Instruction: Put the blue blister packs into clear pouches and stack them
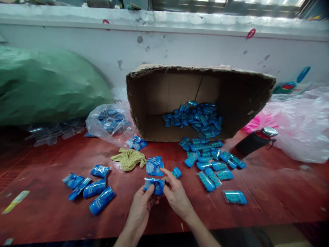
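- Blue printed wrapper [158, 188], at the front middle of the red table [195, 219], is between your two hands; whether anything is inside it, you cannot tell from this view.
- Your left hand [141, 202] pinches its left end, thumb on top, fingers closed beneath.
- Your right hand [177, 197] is at its right edge, index finger stretched out before the flat wrapper stack [153, 167]; whether those partly spread fingers grip anything is unclear.
- Seemingly done: five wrapped packs [102, 200] lying loosely grouped at left.
- Seemingly left: many containers without wrappers, some spilled on the table [208, 184], more inside the tipped cardboard box [159, 89], plus one small container [176, 172] just beside your right hand.
- By that count, the work looks early.
- Near the stack lies a crumpled yellow cloth [128, 159]; behind it, a clear bag [99, 118] holds blue pieces.
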Tool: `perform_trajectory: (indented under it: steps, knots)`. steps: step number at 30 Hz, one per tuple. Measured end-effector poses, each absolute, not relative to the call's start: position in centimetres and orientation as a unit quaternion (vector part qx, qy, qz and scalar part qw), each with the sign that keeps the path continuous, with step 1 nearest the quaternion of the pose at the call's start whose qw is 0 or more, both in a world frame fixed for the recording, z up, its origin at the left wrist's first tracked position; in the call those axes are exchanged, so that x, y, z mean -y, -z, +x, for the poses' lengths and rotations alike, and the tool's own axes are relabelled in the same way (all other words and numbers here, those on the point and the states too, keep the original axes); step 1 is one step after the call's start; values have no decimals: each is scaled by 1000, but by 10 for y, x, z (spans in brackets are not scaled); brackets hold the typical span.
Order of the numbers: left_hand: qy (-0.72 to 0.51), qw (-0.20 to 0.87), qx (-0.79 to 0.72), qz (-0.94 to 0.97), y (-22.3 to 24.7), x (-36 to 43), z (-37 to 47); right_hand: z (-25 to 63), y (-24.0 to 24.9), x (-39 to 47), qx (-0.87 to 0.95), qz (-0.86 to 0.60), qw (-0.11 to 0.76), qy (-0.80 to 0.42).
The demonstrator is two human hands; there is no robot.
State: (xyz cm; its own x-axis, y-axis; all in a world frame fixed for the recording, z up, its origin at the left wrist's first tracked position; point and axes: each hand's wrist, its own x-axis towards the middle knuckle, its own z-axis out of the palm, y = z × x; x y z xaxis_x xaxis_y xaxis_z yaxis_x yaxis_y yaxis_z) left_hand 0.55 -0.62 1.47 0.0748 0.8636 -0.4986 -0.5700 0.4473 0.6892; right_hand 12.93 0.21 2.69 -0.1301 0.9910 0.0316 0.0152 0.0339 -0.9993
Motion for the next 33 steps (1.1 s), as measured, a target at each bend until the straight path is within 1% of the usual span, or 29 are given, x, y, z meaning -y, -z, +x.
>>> perform_trajectory:
  steps: [2,5,8,11,13,16,18,20,22,23,25,27,29,31,33]
  knots:
    - [-501,710,-468,159,-14,6,6,124,-22,-1,466,-468,495,-564]
    - [-481,728,-472,126,-12,6,5,117,-16,1,396,-483,501,-598]
    - [-464,745,-473,78,-11,6,4,119,-17,1,394,-475,498,-609]
    - [-455,751,-475,55,-14,7,3,131,-24,-1,464,-453,466,-602]
    - [-454,743,-491,44,-16,7,2,143,-29,-4,565,-458,422,-541]
    - [-452,722,-524,16,-18,8,-1,161,-31,-13,693,-556,328,-322]
    - [-450,716,-534,2,-19,10,-1,169,-26,-21,714,-628,237,-200]
    - [-452,713,-536,-6,-20,11,0,174,-17,-27,718,-657,168,-159]
    - [-459,710,-535,-9,-20,11,1,175,-9,-29,726,-646,158,-176]
    - [-463,706,-536,-10,-20,11,2,175,-6,-29,723,-640,172,-193]
    - [-474,696,-539,-13,-18,10,2,174,-4,-27,698,-634,228,-243]
    - [-489,685,-540,-13,-15,8,2,173,-7,-23,641,-622,304,-330]
    - [-501,675,-541,-7,-11,7,2,170,-13,-17,560,-594,364,-449]
    - [-511,671,-538,9,-9,7,2,165,-19,-10,486,-560,384,-551]
    - [-523,668,-528,33,-8,7,3,159,-22,-3,451,-542,385,-595]
